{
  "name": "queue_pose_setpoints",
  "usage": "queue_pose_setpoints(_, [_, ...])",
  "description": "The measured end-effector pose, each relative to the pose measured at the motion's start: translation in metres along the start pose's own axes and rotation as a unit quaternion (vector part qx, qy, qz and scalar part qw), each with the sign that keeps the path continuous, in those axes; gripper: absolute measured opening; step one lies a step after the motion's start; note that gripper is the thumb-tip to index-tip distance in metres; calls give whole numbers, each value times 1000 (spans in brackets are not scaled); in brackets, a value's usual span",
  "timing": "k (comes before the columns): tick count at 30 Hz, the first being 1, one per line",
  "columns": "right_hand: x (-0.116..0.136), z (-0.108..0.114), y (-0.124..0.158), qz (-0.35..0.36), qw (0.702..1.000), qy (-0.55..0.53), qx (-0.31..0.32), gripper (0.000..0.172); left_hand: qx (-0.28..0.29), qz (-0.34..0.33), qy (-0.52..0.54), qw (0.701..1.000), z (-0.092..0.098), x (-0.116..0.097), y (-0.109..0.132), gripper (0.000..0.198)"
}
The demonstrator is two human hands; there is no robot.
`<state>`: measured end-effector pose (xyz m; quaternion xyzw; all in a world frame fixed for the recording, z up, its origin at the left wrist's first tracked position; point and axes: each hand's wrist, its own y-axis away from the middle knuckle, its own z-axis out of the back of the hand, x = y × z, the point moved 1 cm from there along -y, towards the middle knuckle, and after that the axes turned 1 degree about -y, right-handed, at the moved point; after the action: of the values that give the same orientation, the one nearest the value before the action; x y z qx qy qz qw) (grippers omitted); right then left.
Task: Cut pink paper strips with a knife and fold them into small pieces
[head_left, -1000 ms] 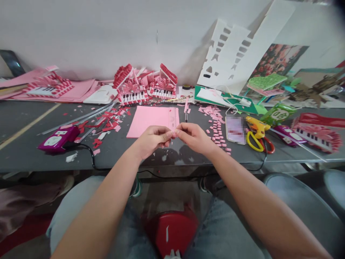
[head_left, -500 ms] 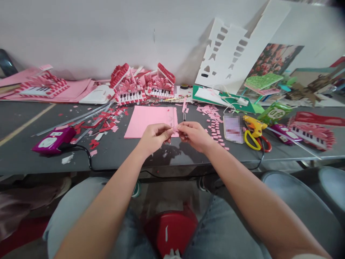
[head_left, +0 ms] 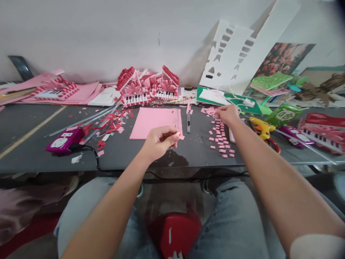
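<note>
My left hand (head_left: pixel 159 141) hovers over the dark table's (head_left: pixel 32 151) near edge, its fingers pinched on a small pink paper piece (head_left: pixel 178 135). My right hand (head_left: pixel 228 114) has reached far right to a heap of pink paper scraps (head_left: pixel 210 110), fingers curled down into it; what they hold is hidden. Below that hand runs a line of several small folded pink pieces (head_left: pixel 221 138). A pink paper sheet (head_left: pixel 156 122) lies flat just beyond my left hand, with a black pen (head_left: pixel 188 126) beside it.
Paper pianos (head_left: pixel 147 88) stand at the back by the wall. Red scraps (head_left: pixel 106 122), a purple device (head_left: pixel 64 141) with a black cable lie left. A yellow glue gun (head_left: pixel 261 127), green card, white cut-out board (head_left: pixel 231 57) crowd the right. A red stool (head_left: pixel 175 233) sits between my knees.
My right hand left the small pink piece and moved right and away to the scrap heap. My left hand stayed, still pinching the piece.
</note>
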<state>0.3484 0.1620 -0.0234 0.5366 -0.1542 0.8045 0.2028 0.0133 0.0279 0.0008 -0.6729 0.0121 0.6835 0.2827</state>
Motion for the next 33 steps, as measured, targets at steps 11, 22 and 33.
queue_pose_setpoints(11, [-23, 124, 44, -24, 968, 237, -80, 34, 3, -5, -32, 999, 0, -7, 6, 36])
queue_pose_setpoints(22, [-74, 191, 56, -66, 940, 303, -139, 41, 8, 5, -59, 998, -1, -7, 9, 30])
queue_pose_setpoints(33, [-49, 182, 67, -132, 974, 52, -177, 26, -2, 11, -57, 998, -1, -10, 9, 33])
